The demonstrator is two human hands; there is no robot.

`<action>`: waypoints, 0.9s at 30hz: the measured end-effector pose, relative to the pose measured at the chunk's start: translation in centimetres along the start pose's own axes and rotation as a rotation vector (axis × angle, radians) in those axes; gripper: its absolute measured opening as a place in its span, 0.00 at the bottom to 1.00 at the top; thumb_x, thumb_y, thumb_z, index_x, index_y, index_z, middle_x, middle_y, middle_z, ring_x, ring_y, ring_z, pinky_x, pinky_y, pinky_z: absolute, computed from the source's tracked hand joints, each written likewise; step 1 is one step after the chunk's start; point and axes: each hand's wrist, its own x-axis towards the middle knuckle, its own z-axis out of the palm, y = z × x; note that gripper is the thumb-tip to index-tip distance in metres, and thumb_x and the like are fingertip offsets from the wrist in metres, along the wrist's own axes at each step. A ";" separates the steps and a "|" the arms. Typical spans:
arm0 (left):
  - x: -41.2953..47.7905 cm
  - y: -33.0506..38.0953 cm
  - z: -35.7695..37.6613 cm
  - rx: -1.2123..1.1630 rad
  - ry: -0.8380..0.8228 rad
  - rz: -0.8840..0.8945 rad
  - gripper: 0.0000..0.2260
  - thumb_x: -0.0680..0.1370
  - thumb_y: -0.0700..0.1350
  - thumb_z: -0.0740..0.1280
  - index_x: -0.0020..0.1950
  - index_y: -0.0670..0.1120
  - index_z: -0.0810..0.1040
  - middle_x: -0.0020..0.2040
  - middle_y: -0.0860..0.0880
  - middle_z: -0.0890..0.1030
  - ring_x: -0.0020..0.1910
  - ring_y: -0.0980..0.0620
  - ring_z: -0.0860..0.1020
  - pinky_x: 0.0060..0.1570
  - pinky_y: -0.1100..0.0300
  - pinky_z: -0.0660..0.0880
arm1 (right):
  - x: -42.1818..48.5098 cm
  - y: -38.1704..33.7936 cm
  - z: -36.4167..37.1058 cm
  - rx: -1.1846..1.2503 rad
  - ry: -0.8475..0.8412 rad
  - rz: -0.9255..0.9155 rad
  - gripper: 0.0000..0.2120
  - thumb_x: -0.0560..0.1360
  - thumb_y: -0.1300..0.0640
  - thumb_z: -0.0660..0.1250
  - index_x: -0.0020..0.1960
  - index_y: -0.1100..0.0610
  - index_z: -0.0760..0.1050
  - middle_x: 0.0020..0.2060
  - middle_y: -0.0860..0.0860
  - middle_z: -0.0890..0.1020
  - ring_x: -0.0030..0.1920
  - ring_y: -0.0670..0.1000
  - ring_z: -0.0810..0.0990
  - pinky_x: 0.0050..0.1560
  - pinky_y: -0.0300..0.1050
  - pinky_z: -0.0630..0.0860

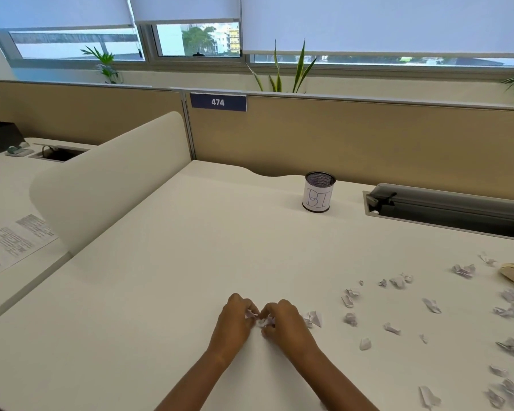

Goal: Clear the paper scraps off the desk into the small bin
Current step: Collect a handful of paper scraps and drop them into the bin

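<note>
Head view shows left hand [235,317] and right hand [282,320] with fingers pinching gathered paper scraps [263,321] at six o'clock on the tabletop [161,277]; next, judged, a carry to the small bin [319,191] at one o'clock.

Paper scraps [398,307]: small crumpled white bits, some with faint print, scattered loose across the right half of the white desk [161,292]; a few bunched at near centre. Small bin [319,191]: black mesh cup, upright, white paper label wrapped round it, at desk's far edge, well apart from the scraps.
</note>
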 end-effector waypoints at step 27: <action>13.6 13.1 4.3 -0.221 0.071 0.358 0.10 0.79 0.36 0.58 0.54 0.40 0.77 0.55 0.45 0.78 0.57 0.51 0.75 0.56 0.61 0.73 | 12.3 2.8 -11.4 1.933 0.148 0.402 0.17 0.79 0.59 0.48 0.36 0.61 0.70 0.35 0.55 0.73 0.39 0.53 0.74 0.45 0.43 0.71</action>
